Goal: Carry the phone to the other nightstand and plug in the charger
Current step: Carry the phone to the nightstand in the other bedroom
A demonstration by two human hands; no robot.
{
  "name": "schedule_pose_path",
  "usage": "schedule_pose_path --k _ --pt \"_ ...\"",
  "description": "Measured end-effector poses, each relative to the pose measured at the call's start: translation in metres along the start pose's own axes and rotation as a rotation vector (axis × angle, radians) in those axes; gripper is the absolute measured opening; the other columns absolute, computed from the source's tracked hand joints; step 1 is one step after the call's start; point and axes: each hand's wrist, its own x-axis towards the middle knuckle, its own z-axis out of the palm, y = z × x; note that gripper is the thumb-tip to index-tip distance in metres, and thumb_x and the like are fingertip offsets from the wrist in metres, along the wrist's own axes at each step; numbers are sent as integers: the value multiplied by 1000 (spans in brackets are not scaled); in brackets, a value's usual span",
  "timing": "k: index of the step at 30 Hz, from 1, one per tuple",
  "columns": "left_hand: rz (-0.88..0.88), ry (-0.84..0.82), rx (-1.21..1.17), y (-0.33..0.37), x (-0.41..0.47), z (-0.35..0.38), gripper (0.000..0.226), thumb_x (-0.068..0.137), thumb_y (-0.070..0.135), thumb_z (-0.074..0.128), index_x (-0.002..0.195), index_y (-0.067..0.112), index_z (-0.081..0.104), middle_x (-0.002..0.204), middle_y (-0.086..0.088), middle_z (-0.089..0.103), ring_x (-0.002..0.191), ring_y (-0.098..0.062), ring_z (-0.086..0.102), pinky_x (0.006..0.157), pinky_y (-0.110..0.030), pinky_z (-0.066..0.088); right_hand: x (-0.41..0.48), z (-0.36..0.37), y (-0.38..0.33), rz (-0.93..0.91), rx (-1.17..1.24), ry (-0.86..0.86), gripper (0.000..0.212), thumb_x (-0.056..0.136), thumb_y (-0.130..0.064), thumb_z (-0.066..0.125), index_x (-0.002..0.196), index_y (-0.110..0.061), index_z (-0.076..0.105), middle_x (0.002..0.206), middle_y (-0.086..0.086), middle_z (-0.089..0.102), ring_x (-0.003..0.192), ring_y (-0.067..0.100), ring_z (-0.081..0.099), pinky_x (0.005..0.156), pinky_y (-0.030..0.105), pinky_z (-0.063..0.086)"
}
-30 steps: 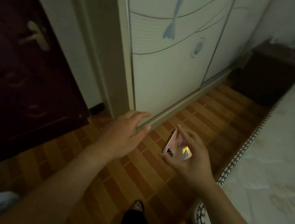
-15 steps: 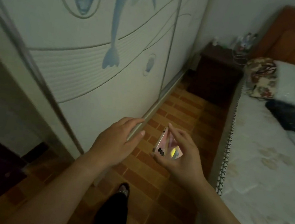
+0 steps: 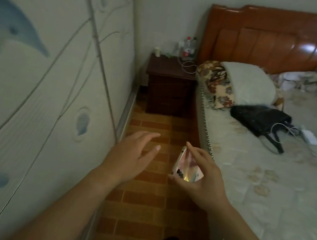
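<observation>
My right hand (image 3: pixel 200 174) grips a phone (image 3: pixel 184 167) with a shiny pink back and dark camera lenses, held on edge above the floor. To its left my left hand (image 3: pixel 130 154) hovers with fingers spread, holding nothing. Far ahead a dark wooden nightstand (image 3: pixel 168 86) stands between the wardrobe and the bed. A white charger cable (image 3: pixel 189 66) lies coiled on its top near the bed side.
A white wardrobe (image 3: pixel 46 83) with blue dolphin pictures lines the left side. The bed (image 3: pixel 268 176) fills the right, with pillows, a black bag (image 3: pixel 259 119) and white cables on it. Bottles (image 3: pixel 187 48) stand on the nightstand. A narrow brick-pattern floor strip (image 3: pixel 142 199) runs between.
The view has swung right from the dark door and wardrobe corner to the aisle, so the nightstand and headboard now lie straight ahead. Both hands keep the same pose, phone still held.
</observation>
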Motion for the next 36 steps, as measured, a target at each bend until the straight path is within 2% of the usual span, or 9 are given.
schedule_pose_path --k 7,10,13,18,23,27,29,32,36 --pt "88 -64 0 -34 203 30 49 87 62 28 132 43 35 140 12 43 122 -4 42 92 -27 37 163 -20 87 55 -21 83 87 64 -46 79 139 -33 37 121 -16 47 108 -6 43 88 10 39" --pt "72 -59 2 -41 288 36 48 87 61 28 132 45 33 139 13 43 119 -2 41 88 -25 38 241 -36 119 48 -5 78 86 63 -49 78 138 -34 38 120 -16 47 109 -3 45 89 11 40" --pt "64 -37 -20 -47 365 37 48 87 60 29 132 44 34 139 13 42 112 4 38 84 -21 36 314 -52 148 18 -17 54 88 62 -60 72 139 -38 36 122 -21 45 112 -8 42 88 6 36" --pt "51 -21 -30 -71 468 39 47 89 57 31 134 41 35 140 12 41 111 5 35 82 -17 32 424 -62 191 -5 -29 16 87 63 -50 78 138 -40 35 120 -31 36 111 -16 36 85 -2 28" --pt "57 -32 -49 -106 581 42 49 88 56 32 134 38 36 139 10 42 117 -2 42 86 -22 38 531 -58 231 -15 -33 22 86 63 -47 79 137 -37 36 121 -30 38 109 -15 40 86 0 30" --pt "99 -33 -57 -135 681 39 51 87 59 30 132 38 38 135 11 46 108 -1 46 82 -28 46 620 -52 261 3 -43 41 86 65 -46 78 139 -32 37 123 -25 41 109 -18 38 86 -1 29" --pt "106 -53 -49 -148 728 36 53 85 62 28 131 39 38 134 12 46 103 1 46 81 -28 47 660 -51 273 28 -54 50 86 66 -46 78 139 -33 36 125 -21 43 111 -17 38 86 -1 29" --pt "135 -73 -14 -169 795 35 51 85 61 28 130 40 38 132 12 47 107 -2 47 78 -25 45 718 -49 293 34 -68 77 86 65 -48 78 139 -32 36 125 -31 37 114 -20 34 88 -3 26" --pt "133 -112 -37 -192 863 41 50 86 60 30 131 39 38 134 10 47 106 0 45 75 -21 40 786 -45 320 54 -47 53 86 65 -46 78 139 -30 37 123 -25 41 115 -13 37 90 1 29"
